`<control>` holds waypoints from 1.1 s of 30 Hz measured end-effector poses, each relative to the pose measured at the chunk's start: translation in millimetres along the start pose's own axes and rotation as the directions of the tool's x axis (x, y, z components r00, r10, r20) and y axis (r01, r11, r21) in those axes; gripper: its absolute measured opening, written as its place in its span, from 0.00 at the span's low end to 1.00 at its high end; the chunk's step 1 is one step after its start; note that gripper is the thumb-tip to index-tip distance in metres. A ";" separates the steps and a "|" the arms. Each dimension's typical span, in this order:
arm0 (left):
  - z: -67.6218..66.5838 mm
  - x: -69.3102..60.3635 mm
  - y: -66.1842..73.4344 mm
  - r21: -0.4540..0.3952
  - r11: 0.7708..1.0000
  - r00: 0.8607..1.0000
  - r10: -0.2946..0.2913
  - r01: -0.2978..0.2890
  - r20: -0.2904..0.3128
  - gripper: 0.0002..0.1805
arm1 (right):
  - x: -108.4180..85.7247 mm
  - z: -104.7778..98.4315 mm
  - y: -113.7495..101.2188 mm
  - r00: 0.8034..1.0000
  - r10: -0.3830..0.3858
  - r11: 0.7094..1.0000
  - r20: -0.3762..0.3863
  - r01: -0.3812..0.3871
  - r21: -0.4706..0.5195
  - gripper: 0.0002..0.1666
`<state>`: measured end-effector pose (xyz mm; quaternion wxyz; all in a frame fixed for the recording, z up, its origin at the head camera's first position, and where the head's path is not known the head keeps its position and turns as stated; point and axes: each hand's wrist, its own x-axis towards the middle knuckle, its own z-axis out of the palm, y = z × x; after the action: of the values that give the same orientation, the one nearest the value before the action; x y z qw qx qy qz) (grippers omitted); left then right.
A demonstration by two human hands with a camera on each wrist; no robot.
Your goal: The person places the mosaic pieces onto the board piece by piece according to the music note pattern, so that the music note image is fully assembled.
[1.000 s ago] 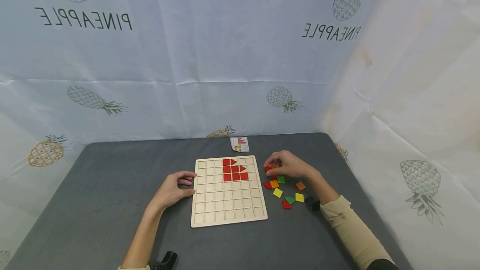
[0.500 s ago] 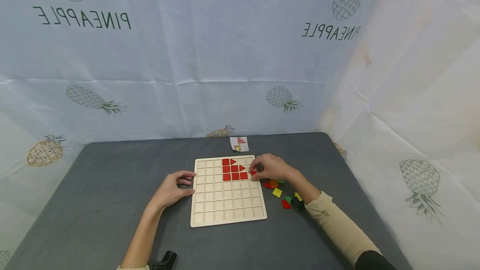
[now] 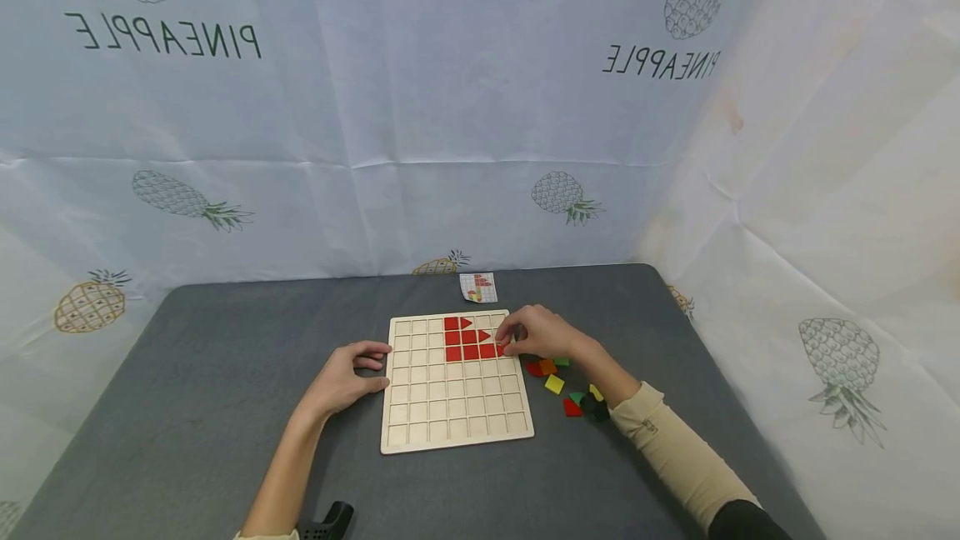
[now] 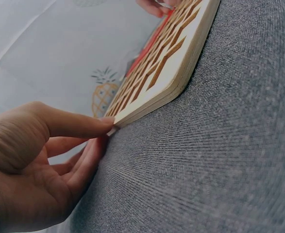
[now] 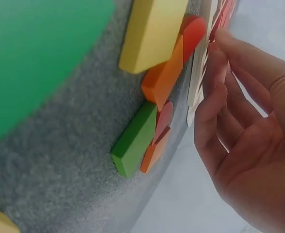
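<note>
A pale wooden grid board [image 3: 450, 407] lies on the grey table, with several red tiles [image 3: 470, 338] set in its upper right cells. My left hand [image 3: 347, 377] rests at the board's left edge; thumb and fingers touch the rim apart from each other, as the thumb [image 4: 79, 124] in the left wrist view also shows. Over the right end of the third row, my right hand [image 3: 542, 332] pinches a small red tile [image 3: 501, 349] against the board. Its fingertips cover most of that tile, so its exact shape is hidden.
Loose tiles lie right of the board: orange [image 3: 548, 366], yellow [image 3: 554, 384], green [image 5: 135, 141] and red [image 3: 572, 407], some behind the right wrist. A small printed pattern card [image 3: 478, 287] lies beyond the board. A pineapple-print curtain [image 3: 420, 107] hangs behind the table.
My right hand has moved left from the loose tiles to the board, bringing a red tile; it now sits lower at the third row's end. The left hand stays put.
</note>
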<state>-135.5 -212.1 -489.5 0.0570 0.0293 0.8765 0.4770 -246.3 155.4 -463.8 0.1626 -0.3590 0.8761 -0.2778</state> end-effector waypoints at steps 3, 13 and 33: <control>-0.3 0.4 0.1 0.000 1.000 1.000 -0.006 0.006 -0.001 0.31 | 0.0 -0.8 0.2 1.000 0.001 1.000 0.003 -0.001 -0.006 0.07; 0.1 0.1 -0.5 -0.014 1.000 1.000 -0.005 0.005 0.004 0.30 | -3.9 -3.0 1.8 1.000 -0.025 0.999 0.006 0.025 -0.021 0.07; -0.2 -0.6 -1.1 -0.007 1.000 1.000 0.001 -0.001 0.001 0.30 | -65.7 -35.6 37.8 0.999 0.019 1.000 -0.030 -0.019 0.004 0.13</control>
<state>-134.9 -213.0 -490.3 0.0574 0.0296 0.8749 0.4801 -238.6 238.0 -452.8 0.1527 -0.3463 0.8812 -0.2833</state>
